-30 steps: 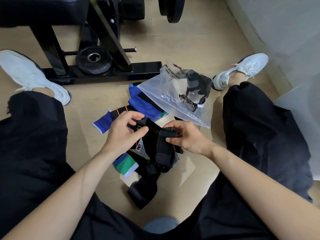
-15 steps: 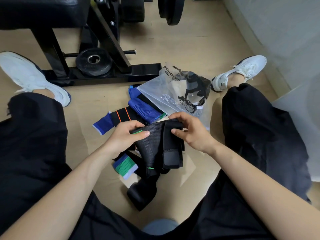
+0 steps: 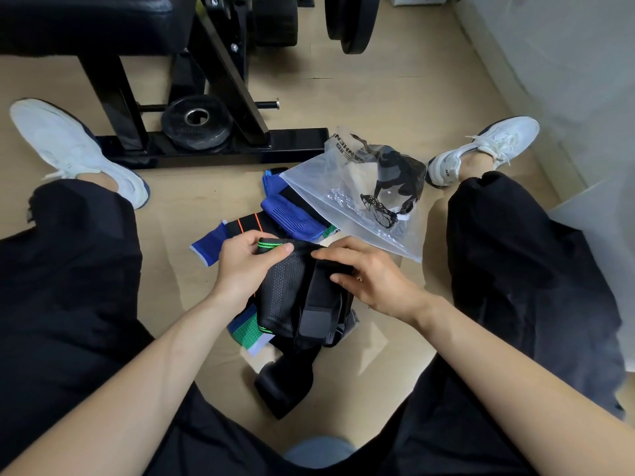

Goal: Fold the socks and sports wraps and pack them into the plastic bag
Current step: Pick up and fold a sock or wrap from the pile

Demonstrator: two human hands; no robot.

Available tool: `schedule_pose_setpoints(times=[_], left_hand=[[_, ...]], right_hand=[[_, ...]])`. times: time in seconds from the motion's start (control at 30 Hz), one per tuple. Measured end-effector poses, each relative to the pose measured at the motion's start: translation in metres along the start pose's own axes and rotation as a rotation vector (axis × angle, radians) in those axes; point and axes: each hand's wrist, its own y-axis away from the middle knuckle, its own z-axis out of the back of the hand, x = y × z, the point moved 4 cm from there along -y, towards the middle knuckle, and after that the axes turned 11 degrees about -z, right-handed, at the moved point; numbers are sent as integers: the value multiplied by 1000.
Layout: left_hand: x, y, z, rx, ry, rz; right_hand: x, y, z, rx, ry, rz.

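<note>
Fingers (image 3: 275, 250) of the left hand (image 3: 240, 266) are curled, pinching the green-striped upper edge of the black textured elastic sports wrap (image 3: 285, 290) between thumb and forefinger. The right hand (image 3: 374, 280) grips the same wrap at its upper right, with fingertips laid over the folded smooth black strap section and the thumb pressed against the strap below them. The wrap sits between the two hands, above the tan wooden floor (image 3: 378, 80), and its lower end overlaps a green-and-blue knitted sock (image 3: 245, 329). A black strap tail (image 3: 285, 386) lies on the floor nearer the person. Blue and black knitted socks (image 3: 292, 218) lie just beyond the left hand. The clear plastic bag with black print (image 3: 343, 190) lies flat beyond the right hand, with its near-left edge overlapping those socks. A black steel weight-bench frame (image 3: 213, 80) stands farther back.
</note>
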Motion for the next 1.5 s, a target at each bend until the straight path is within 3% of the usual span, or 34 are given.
schedule_pose_setpoints(times=[0.3, 0.47, 0.63, 0.73, 0.83, 0.9, 1.03, 1.17, 1.33, 1.5], left_hand=[[-18, 11, -13, 221, -15, -137], [-16, 10, -14, 270, -138, -205], [-11, 10, -15, 256, -208, -256], [-10, 10, -17, 219, -243, -276], [-10, 9, -18, 171, -235, -285], [-12, 11, -20, 178, -256, -294], [-15, 21, -27, 232, -299, -296], [-14, 26, -31, 246, -303, -300], [-19, 33, -40, 347, -290, -377], [-22, 29, -32, 437, -186, -281]], right_hand=[[-27, -2, -5, -57, -62, -341], [-35, 0, -8, -80, -563, -566], [-32, -1, -5, -142, -755, -616], [-33, 0, -5, -130, -578, -580], [-30, -1, -6, -123, -81, -464], [-25, -2, -8, -136, -13, -457], [-19, 0, -16, -78, -584, -586], [-13, 2, -16, -36, -877, -637], [-13, 3, -16, -69, -858, -669], [-19, 2, -11, -97, -923, -702]])
